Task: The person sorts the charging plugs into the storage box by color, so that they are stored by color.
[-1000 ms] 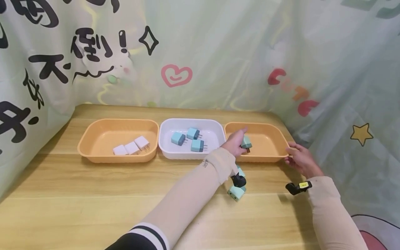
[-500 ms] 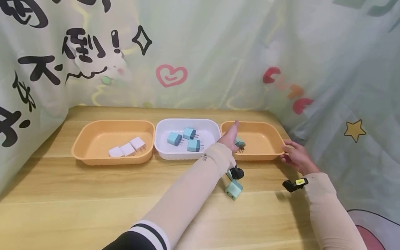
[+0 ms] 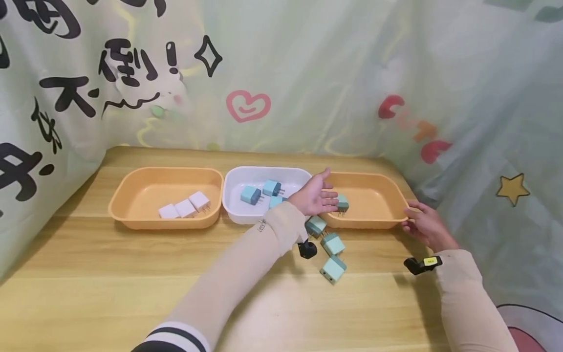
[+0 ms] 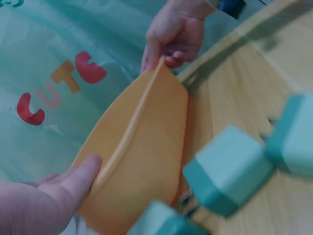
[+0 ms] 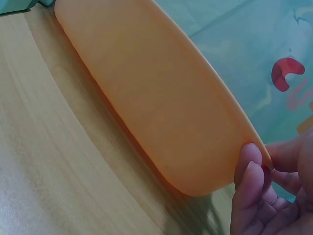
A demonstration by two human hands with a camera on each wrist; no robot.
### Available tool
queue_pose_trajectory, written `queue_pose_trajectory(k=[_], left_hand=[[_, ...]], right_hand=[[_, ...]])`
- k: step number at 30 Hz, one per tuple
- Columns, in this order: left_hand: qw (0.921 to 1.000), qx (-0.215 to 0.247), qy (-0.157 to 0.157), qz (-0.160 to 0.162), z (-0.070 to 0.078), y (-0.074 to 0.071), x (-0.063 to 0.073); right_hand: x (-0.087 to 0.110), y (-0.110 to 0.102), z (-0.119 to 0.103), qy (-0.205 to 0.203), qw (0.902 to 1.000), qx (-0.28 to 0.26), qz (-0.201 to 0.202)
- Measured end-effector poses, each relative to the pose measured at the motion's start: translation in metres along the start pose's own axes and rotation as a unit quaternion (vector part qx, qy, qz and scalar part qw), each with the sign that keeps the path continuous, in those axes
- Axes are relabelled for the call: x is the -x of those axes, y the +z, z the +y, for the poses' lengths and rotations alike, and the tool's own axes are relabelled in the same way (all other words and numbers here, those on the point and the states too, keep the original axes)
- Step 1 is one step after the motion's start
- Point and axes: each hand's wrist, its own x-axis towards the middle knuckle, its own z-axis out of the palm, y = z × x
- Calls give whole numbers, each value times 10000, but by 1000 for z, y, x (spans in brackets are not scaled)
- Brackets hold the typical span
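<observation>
My left hand [image 3: 311, 195] is over the gap between the white tray [image 3: 235, 215] and the right orange tray [image 3: 374, 224], its fingers spread and holding nothing. Just past the fingertips, a mint-green plug charger [image 3: 342, 203] lies inside the right orange tray, prongs toward me. My right hand [image 3: 428, 226] pinches that tray's right rim between thumb and fingers, as the right wrist view shows up close [image 5: 274, 191]. On the table in front of this tray lie more green chargers: one by the tray [image 3: 315, 226], one in the middle [image 3: 333, 243] and one nearest me [image 3: 333, 269].
Several blue-green chargers [image 3: 251, 195] sit in the white tray, one partly hidden by my left wrist. The left orange tray [image 3: 132, 222] holds 3 white chargers [image 3: 185, 208]. A printed curtain [image 3: 308, 88] hangs behind and along the right side of the wooden table [image 3: 110, 283].
My left hand has let go of the green charger inside the right orange tray and drawn back to the left, fingers opening. My right hand keeps its pinch on the rim.
</observation>
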Motion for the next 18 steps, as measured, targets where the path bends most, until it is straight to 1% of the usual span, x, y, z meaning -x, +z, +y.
queue_pose_trajectory(k=[2, 4, 7, 10, 14, 17, 18], left_hand=[[9994, -296, -25, -163, 0, -5, 6], [9973, -683, -40, -281, -1, -8, 11], [9898, -1350, -60, -445, -3, -10, 20], [9786, -1957, -80, -625, -7, -11, 27], [9630, -2559, -101, -841, -12, -14, 35], [9473, -3062, -70, -940, -17, -18, 40], [9406, -3259, -52, -955, -19, -18, 42]], right_hand=[[0, -1, 1, 39, 9999, -101, 14], [0, -1, 0, 56, 9999, -106, 43], [0, -2, -1, 75, 9999, -10, 78], [0, -2, -2, 82, 9999, 50, 79], [0, -1, -1, 77, 10000, -2, 57], [-1, -1, 0, 99, 9999, -25, 84], [-1, -1, 0, 106, 9999, -7, 105]])
